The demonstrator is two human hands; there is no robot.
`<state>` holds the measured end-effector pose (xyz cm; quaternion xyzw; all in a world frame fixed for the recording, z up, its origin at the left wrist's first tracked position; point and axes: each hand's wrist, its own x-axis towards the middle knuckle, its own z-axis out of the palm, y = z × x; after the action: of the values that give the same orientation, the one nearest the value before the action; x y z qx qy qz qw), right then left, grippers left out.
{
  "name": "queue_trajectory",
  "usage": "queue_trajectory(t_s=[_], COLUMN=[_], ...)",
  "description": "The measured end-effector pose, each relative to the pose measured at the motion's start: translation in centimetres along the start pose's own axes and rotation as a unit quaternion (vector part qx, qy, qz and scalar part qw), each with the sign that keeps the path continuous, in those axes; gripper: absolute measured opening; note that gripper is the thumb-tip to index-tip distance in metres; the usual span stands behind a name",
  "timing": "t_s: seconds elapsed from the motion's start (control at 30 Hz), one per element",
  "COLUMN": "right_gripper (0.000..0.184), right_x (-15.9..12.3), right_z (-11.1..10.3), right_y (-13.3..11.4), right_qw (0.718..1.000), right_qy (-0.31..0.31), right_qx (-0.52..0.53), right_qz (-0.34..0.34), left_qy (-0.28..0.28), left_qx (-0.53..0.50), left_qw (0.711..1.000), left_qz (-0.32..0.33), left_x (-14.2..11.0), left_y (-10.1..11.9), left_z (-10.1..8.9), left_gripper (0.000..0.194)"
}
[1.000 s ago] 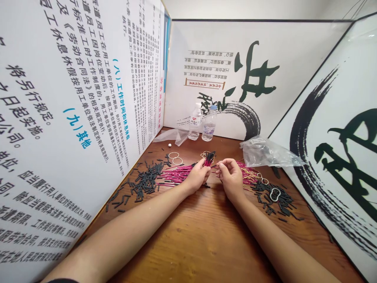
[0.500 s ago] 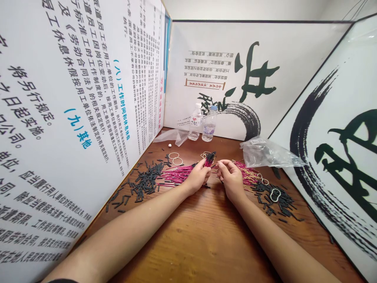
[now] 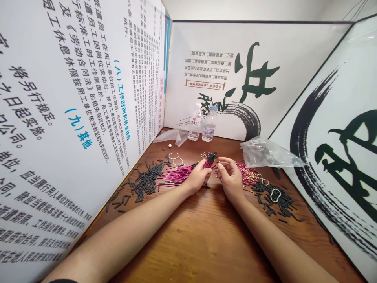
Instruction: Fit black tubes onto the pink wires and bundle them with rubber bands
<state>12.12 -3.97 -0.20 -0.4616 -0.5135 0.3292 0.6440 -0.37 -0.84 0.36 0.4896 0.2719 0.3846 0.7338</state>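
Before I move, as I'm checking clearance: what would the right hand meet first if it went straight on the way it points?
The right hand would probably first meet the black-tipped bundle of pink sticks held in the left hand, though the depth between them is unclear.

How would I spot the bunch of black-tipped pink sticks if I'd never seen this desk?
Find the brown table, then the person's left hand. The bunch pokes up from it; unlike the pink sticks lying on the table, it is held, black tips clustered together.
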Motion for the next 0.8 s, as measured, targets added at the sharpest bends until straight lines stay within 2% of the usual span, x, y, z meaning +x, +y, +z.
queue_trajectory(t_s=[0.2,0.4,0.8], right_gripper=[0.028,0.018,0.015], right_x=[-0.24,-0.22,-0.12], right_z=[0.00,0.00,-0.02], right_y=[-0.36,-0.09,-0.12], right_qw=[0.999,1.000,1.000], right_qy=[-0.024,-0.002,-0.001], right_qx=[-0.028,-0.010,-0.002], right_qz=[-0.009,-0.012,0.009], left_qy=[0.005,0.012,0.026], left_qx=[-0.005,-0.025,-0.023], left_qw=[1.000,1.000,0.999], left_qz=[0.003,0.000,0.009], left_x=[-0.25,-0.14,-0.06], left_y=[0.04,-0.10,-0.09], left_z=[0.08,-0.02,0.02], left_gripper=[0.025,0.017,0.017])
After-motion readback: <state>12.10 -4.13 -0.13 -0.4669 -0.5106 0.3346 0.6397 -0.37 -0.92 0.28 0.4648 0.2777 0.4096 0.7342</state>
